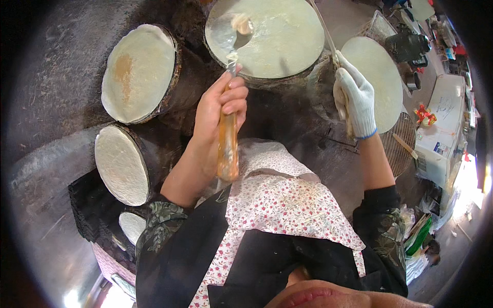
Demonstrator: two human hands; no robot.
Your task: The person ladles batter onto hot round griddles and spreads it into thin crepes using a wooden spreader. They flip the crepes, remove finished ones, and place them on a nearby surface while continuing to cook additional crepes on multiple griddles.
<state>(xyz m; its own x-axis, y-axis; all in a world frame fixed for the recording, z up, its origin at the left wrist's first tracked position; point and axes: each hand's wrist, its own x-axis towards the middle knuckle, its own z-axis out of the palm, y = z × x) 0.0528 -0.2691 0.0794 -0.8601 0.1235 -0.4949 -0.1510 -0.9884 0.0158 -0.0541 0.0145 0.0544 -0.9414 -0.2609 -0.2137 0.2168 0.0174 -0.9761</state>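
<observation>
My bare left hand [218, 105] is wrapped round the worn wooden handle of a spatula [228, 149]. Its metal shank points away over a large round griddle. A pale lump of batter [241, 24] shows near its far end, where the blade is hard to make out. Thin pale batter or crepe [282, 38] covers that griddle. My right hand [358, 97], in a white knitted glove with a blue cuff, is closed on a long thin stick-like tool [324, 23]. This slants up past the griddle's right edge; its kind cannot be made out.
Two round griddles on the left carry a browning crepe [138, 74] and a whiter one [121, 165]. A smaller white round [132, 227] lies nearer. Right of my glove is another pale crepe [377, 77], then a slatted round rack [400, 149] and a white carton [441, 128].
</observation>
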